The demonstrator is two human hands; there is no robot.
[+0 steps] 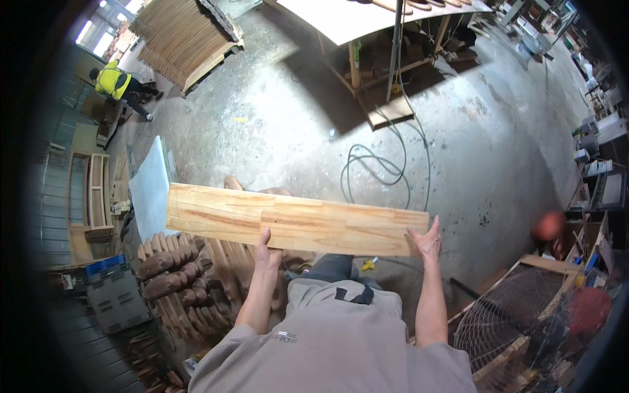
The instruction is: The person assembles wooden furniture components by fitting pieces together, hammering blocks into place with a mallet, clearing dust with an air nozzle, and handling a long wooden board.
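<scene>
A long pale wooden board [301,223], made of joined strips, stretches across in front of my body. My left hand [266,252] grips its near edge a little left of the middle, thumb on top and the other fingers hidden beneath. At the board's right end my right hand [427,241] clasps the short edge, the thumb over the upper face and a finger pointing outward. The board is held above the floor, its left end reaching over a stack of shaped wooden pieces [177,275].
A white-topped table [327,19] stands ahead, with a looped hose [373,167] on the floor before it. A caged fan [498,321] is close at right. Stacked wood sheets [183,39] and a person in a yellow vest [113,82] are far left. A grey crate [118,298] sits left.
</scene>
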